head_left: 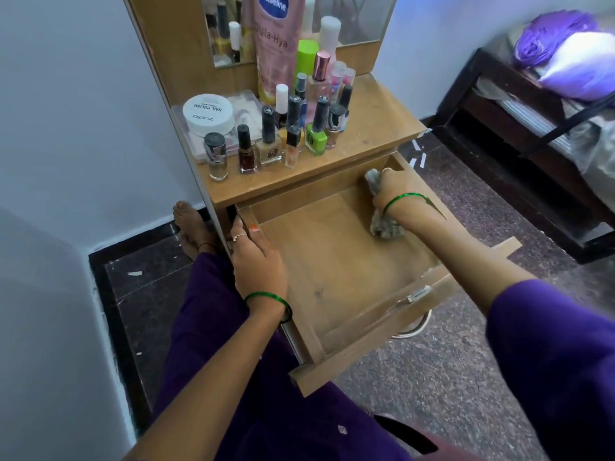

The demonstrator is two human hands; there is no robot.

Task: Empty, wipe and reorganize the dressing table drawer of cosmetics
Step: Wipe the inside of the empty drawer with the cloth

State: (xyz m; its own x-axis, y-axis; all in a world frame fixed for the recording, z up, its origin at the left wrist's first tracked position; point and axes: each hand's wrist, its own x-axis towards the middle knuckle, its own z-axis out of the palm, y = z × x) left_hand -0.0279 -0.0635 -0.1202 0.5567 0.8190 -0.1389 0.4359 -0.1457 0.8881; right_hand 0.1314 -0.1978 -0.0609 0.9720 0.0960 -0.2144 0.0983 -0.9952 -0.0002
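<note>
Wooden pulled-out drawer (336, 277): right hand (394, 191) has its grip clamped on a crumpled grey cloth (386, 227) at the far right corner; left hand (256, 257) grips the left wall.

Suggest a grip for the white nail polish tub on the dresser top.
Probably span the white tub across its round side wall, coming from above or front-left. It is low and wide, lying on a flat case, and bottles crowd its right side and front.

Wooden dressing table top (372, 114) w/ nail polish bottles (276, 138), white remover tub (209, 113), Vaseline lotion (274, 41), perfumes.
</note>
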